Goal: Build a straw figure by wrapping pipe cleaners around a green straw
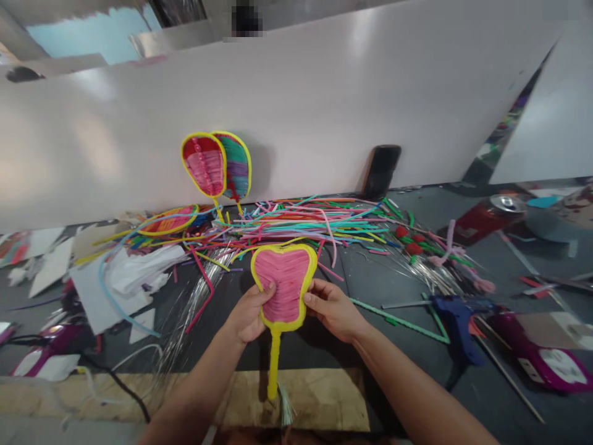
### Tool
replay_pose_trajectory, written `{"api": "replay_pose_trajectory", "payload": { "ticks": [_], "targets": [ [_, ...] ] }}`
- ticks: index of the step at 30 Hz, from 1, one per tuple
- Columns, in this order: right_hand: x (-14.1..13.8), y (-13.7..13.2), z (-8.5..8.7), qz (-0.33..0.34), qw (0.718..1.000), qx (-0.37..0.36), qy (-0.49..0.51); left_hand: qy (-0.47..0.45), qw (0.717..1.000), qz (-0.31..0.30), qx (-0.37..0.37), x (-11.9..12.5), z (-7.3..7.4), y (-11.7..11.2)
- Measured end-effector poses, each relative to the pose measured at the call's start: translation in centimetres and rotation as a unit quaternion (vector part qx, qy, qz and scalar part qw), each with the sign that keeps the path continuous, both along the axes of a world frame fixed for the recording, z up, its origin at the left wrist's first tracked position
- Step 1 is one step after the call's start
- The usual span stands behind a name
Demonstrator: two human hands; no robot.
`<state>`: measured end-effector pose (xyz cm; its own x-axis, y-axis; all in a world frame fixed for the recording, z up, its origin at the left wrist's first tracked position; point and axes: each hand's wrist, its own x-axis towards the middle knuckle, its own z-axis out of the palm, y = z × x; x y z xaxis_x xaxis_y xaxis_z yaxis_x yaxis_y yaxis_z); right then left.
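Fingers (313,301) of left hand (251,315) and right hand (337,312) pinch pink fan (283,281) at its sides. Press yellow rim (288,326) evenly, lightly.

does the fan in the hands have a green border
No, the pink fan held between the left hand and right hand has a yellow border.

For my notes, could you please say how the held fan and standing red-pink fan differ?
The held fan is pink inside; the red-pink fan is red above pink. The held fan's top dips; the red-pink fan's is rounded. Both are edged in yellow.
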<state>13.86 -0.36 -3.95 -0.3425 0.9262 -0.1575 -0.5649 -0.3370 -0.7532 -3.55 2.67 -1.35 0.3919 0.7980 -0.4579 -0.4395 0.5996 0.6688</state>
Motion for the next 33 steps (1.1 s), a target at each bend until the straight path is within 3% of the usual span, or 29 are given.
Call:
{"api": "replay_pose_trajectory", "payload": {
  "ticks": [4, 9, 16, 19, 22, 26, 28, 33],
  "targets": [
    [-0.3, -0.1, 0.1, 0.004, 0.998, 0.052, -0.028, -0.003, 1.0, -0.012, 0.002, 0.3, 0.0, -0.3],
    [-0.8, -0.3, 0.1, -0.046, 0.991, 0.104, -0.071, 0.006, 1.0, -0.018, 0.005, 0.3, 0.0, -0.2],
    [1.1, 0.7, 0.9, -0.062, 0.988, 0.087, -0.108, 0.037, 0.999, 0.002, 0.023, -0.4, 0.0, 0.1],
    [2.1, 1.3, 0.6, -0.121, 0.98, 0.064, -0.147, 0.067, 0.996, -0.049, 0.04, -0.9, 0.4, -0.4],
    [2.9, 1.6, 0.3, -0.167, 0.959, 0.056, -0.221, 0.076, 0.991, -0.088, 0.066, -1.1, 1.1, -0.7],
    [3.3, 1.6, 0.5, -0.182, 0.928, 0.101, -0.31, 0.078, 0.991, 0.022, 0.108, -0.7, 2.1, -0.2],
    [3.3, 1.6, 0.5, -0.186, 0.907, 0.129, -0.355, 0.107, 0.986, 0.043, 0.121, -0.6, 2.3, 0.2],
    [3.3, 1.5, 0.4, -0.195, 0.851, 0.183, -0.452, 0.185, 0.972, -0.001, 0.147, -1.2, 2.4, 1.1]
  ]
}}
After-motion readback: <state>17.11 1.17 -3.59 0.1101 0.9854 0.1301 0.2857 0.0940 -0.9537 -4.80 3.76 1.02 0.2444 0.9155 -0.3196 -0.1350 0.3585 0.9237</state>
